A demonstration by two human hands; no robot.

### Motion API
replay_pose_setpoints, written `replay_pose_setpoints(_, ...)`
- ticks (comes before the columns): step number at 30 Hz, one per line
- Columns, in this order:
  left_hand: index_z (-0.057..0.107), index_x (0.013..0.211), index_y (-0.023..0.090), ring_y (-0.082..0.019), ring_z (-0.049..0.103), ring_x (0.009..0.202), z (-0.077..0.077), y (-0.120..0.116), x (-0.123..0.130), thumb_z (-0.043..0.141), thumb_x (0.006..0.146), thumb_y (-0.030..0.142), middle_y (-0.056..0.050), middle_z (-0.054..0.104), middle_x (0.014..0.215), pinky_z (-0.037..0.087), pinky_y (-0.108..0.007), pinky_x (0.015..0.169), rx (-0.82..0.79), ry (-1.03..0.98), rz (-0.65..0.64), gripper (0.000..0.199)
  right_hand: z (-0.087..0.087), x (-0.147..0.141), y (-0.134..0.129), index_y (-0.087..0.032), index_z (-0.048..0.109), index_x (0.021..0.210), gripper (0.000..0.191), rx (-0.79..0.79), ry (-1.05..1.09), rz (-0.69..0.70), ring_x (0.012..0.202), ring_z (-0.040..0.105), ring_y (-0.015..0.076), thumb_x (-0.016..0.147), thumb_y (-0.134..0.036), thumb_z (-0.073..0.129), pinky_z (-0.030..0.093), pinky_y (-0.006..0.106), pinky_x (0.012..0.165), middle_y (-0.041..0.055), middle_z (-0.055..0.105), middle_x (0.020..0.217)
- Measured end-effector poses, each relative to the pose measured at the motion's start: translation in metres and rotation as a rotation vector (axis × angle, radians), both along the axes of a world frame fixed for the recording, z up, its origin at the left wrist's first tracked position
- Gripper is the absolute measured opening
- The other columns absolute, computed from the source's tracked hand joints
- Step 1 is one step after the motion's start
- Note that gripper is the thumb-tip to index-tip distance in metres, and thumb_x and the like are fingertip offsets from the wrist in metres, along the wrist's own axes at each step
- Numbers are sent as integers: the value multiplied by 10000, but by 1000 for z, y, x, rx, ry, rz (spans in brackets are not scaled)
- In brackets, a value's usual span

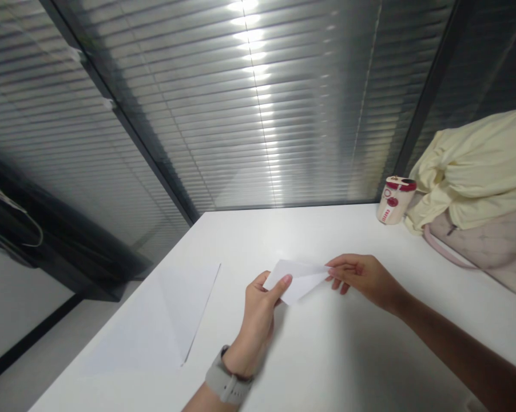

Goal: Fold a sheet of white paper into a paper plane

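A small piece of folded white paper point(300, 280) is held above the white table, between both hands. My left hand point(260, 306) grips its left end, with the thumb lying on top and the fingers underneath. At the paper's pointed right end, my right hand point(358, 274) pinches the tip between thumb and index finger, its other fingers loosely curled below. A grey watch band circles my left wrist. Larger white paper sheets point(155, 315) lie flat on the table to the left of my left hand.
On the white table point(258, 229), a cream and red cup point(396, 200) stands at the back right. Beside it is a pink quilted bag point(493, 243) with a pale yellow cloth point(481, 166) over it. Windows with blinds rise behind the table's far edge.
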State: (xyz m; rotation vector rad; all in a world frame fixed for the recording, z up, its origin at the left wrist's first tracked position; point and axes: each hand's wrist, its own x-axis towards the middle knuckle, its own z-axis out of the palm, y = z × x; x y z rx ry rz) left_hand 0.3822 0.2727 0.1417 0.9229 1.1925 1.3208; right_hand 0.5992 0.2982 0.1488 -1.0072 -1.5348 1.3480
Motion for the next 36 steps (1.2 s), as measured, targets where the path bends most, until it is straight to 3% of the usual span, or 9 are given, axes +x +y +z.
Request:
replay_pose_setpoints(4,634,735,130,-113,537,562,2,-3,1,842,590,335,9,614,627,399,-198,522,1,24,-170,325,0,2,1,-155,689,912,263,123,53,-119,634,668,170,771,-377,697,562,287,584,33,703,670)
replay_pose_setpoints(8,674,772,106,-95,494,533,2,-6,3,790,668,381,-2,606,621,353,-187,489,-18,118,-304,316,2,3,-2,-172,718,847,202,165,28,-104,632,673,170,774,-358,695,568,288,616,31,711,661)
replay_pose_setpoints(15,630,718,117,-98,441,529,1,-9,6,720,721,457,21,539,587,324,-198,481,26,214,-174,351,4,3,-5,-183,729,851,205,146,-59,-110,640,671,169,739,-354,727,552,272,628,43,735,744)
replay_pose_setpoints(22,610,672,129,-101,409,501,8,-14,9,691,726,473,35,492,542,292,-201,457,58,329,-169,357,13,4,-6,-176,693,745,139,202,-127,-52,617,628,149,745,-315,706,512,248,597,24,683,715)
replay_pose_setpoints(32,493,566,157,-86,327,497,8,-17,11,628,784,455,53,383,520,245,-202,449,134,399,-145,394,5,-2,-8,-180,638,741,164,567,-305,-151,706,614,177,858,-209,526,463,289,660,50,677,748)
replay_pose_setpoints(36,513,585,152,-89,329,502,6,-17,11,626,783,465,47,394,528,243,-206,451,124,387,-153,388,11,1,-7,-172,646,741,138,400,-264,-112,701,627,182,826,-265,590,480,286,644,54,683,741)
